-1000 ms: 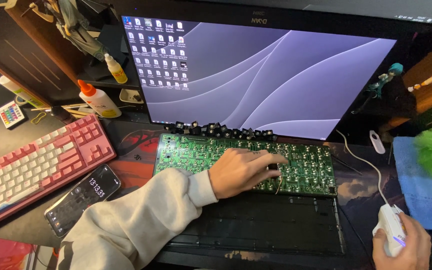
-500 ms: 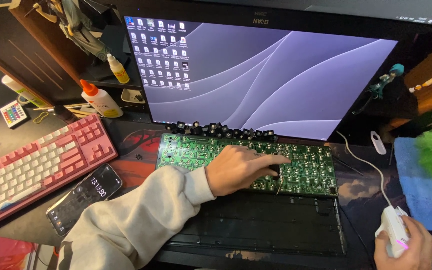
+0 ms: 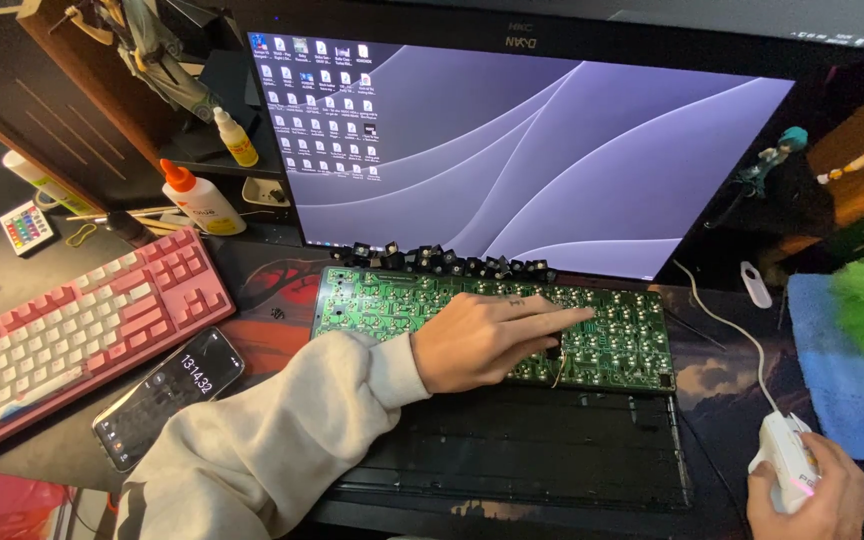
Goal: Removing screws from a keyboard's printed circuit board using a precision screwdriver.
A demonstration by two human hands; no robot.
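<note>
Two hands at work: our left hand [image 3: 487, 340] lies flat, fingers out, holding nothing, pinning the green board [image 3: 632, 335] steady before the monitor [image 3: 552, 150]; our right hand [image 3: 812, 490] curls loosely around the white mouse [image 3: 784, 460].

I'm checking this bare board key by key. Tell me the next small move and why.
Probably slide the left hand a little right along the green circuit board: its fingers rest mid-board, contacts to the right lie uncovered, and the right hand holds the white mouse.
</note>
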